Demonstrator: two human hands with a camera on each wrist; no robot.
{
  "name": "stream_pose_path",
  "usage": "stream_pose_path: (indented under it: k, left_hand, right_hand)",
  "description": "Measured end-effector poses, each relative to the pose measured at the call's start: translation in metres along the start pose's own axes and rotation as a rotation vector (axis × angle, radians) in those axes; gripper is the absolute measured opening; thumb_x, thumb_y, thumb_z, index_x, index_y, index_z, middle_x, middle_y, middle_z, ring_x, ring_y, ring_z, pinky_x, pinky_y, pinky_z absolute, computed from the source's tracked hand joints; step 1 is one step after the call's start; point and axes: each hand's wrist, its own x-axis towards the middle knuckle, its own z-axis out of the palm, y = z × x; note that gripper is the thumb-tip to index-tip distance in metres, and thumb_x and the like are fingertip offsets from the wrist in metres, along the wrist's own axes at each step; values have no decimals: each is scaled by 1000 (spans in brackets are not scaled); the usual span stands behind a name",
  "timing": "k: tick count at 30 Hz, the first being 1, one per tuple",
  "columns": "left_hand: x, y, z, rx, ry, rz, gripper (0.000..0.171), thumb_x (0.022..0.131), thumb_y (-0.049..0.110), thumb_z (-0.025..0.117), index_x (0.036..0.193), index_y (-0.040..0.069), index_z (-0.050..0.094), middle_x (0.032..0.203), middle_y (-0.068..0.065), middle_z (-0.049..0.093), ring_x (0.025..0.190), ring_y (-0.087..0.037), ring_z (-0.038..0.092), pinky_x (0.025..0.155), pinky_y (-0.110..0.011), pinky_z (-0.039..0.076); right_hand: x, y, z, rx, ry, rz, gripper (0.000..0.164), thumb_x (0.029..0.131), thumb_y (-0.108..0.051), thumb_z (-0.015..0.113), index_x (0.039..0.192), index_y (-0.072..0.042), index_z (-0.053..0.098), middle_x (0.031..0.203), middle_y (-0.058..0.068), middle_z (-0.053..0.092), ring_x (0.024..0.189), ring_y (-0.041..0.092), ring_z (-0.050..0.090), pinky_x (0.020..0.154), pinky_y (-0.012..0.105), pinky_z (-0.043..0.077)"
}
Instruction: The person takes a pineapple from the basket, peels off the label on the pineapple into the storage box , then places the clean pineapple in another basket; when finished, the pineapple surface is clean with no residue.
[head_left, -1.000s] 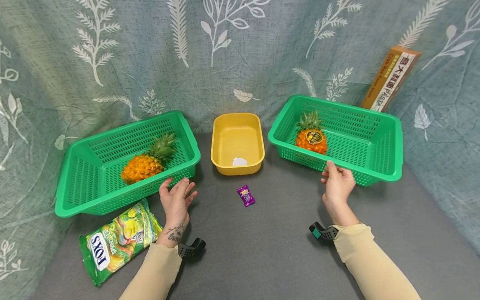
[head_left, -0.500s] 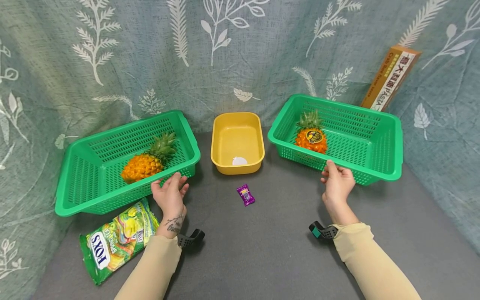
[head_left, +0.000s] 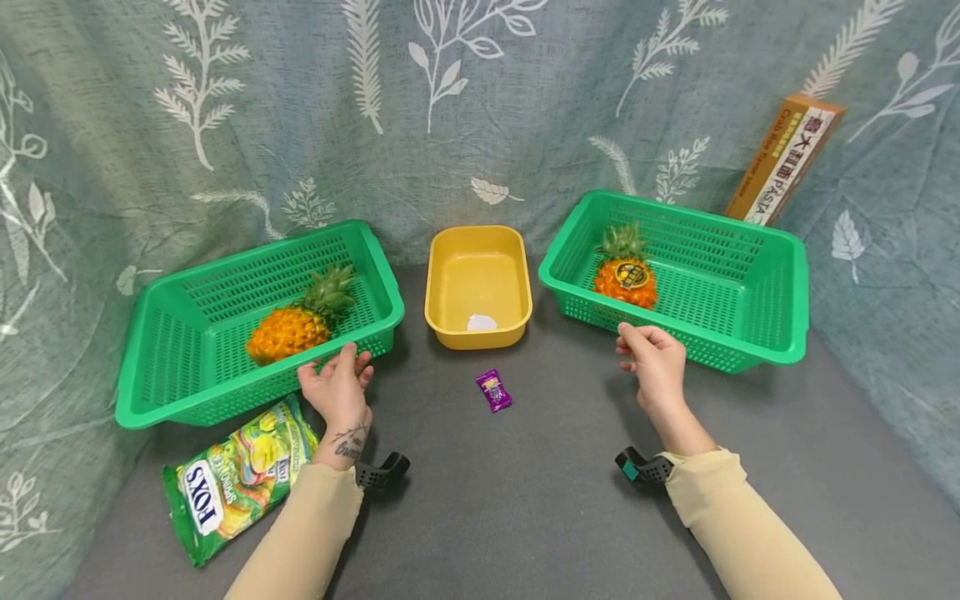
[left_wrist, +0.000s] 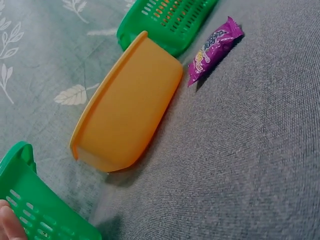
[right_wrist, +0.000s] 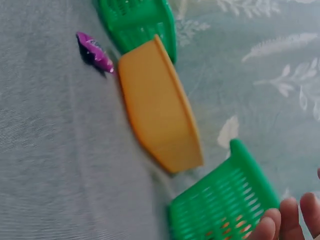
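Note:
On the left stands a green basket (head_left: 213, 400), with an orange pineapple (head_left: 288, 333) with green leaves lying in it. My left hand (head_left: 339, 392) is at its near side, fingertips close to or touching the rim; the fingers are loosely bent. In the left wrist view, fingers (left_wrist: 11, 224) show before the basket's slotted wall (left_wrist: 50, 210). A second green basket (head_left: 750, 346) on the right holds another pineapple (head_left: 624, 283) with a black round label. Just in front of its near wall is my right hand (head_left: 656, 367), fingers loosely bent, holding nothing visible.
Between the baskets stands a yellow tub (head_left: 480, 340) with a white round piece (head_left: 481, 322) inside. A small purple packet (head_left: 493, 390) lies in front. A green FOX'S bag (head_left: 240, 479) lies beside my left forearm. A brown pasta box (head_left: 787, 158) leans behind the right basket.
My left hand has moved slightly left and up to the left basket's rim. My right hand has shifted left along the right basket's front. The view has shifted slightly.

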Motion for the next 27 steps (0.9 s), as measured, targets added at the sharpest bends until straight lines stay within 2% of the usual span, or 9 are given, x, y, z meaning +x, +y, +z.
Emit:
stream_pose_path:
  k: [3, 8, 12, 14, 16, 19, 24, 27]
  left_hand:
    - [0, 0, 2, 0, 0, 1, 31, 86, 7, 62, 99, 11, 34, 70, -5, 55, 56, -10, 63, 46, -19, 48]
    - [0, 0, 3, -3, 8, -2, 32, 86, 7, 63, 97, 11, 33, 68, -4, 59, 55, -10, 63, 45, -19, 48]
    - [1, -1, 2, -7, 15, -4, 32, 85, 7, 64, 97, 11, 35, 70, -8, 60, 54, -10, 63, 44, -20, 48]
    - [1, -1, 1, -14, 13, -7, 31, 85, 6, 64, 98, 11, 36, 72, -9, 60, 54, -11, 63, 44, -20, 48]
    - [1, -1, 1, -19, 9, -7, 31, 85, 6, 63, 99, 11, 36, 73, -10, 59, 54, -11, 63, 44, -21, 48]
    - [2, -1, 2, -20, 5, -5, 31, 85, 6, 63, 98, 11, 35, 75, -12, 59, 54, -11, 63, 44, -20, 48]
    - [2, -1, 1, -2, 7, -5, 34, 85, 7, 64, 98, 8, 33, 78, -14, 58, 54, -10, 62, 45, -21, 48]
    - [3, -1, 0, -6, 5, -10, 36, 84, 8, 65, 100, 5, 32, 76, -13, 59, 54, -10, 63, 45, -21, 48]
  right_hand:
    - [0, -9, 6, -34, -64, -82, 20, 84, -8, 66, 66, -16, 61, 64, -7, 62, 58, 7, 58, 49, 21, 47]
    - [8, -29, 17, 2, -115, -271, 22, 81, 4, 64, 76, -17, 60, 71, -8, 60, 63, 5, 55, 51, 19, 46]
    - [24, -44, 24, 37, -87, -400, 24, 78, 8, 64, 80, -15, 62, 72, -9, 60, 67, 5, 54, 57, 18, 45]
    - [33, -50, 26, 20, -55, -436, 23, 78, 6, 65, 83, -16, 62, 75, -10, 60, 71, 6, 54, 63, 19, 44]
    - [42, -56, 27, -18, -23, -438, 21, 78, 2, 67, 87, -16, 62, 81, -10, 60, 79, 8, 54, 69, 21, 43]
    - [54, -62, 28, -95, 19, -379, 22, 79, -7, 69, 97, -17, 61, 93, -10, 56, 90, 11, 51, 77, 24, 41]
    - [75, -69, 32, -208, 47, -248, 42, 81, -20, 70, 119, -14, 55, 116, -2, 50, 102, 14, 44, 85, 29, 38]
    - [85, -71, 35, -267, 48, -183, 51, 81, -25, 69, 127, -14, 50, 129, 6, 44, 109, 19, 43, 88, 33, 39]
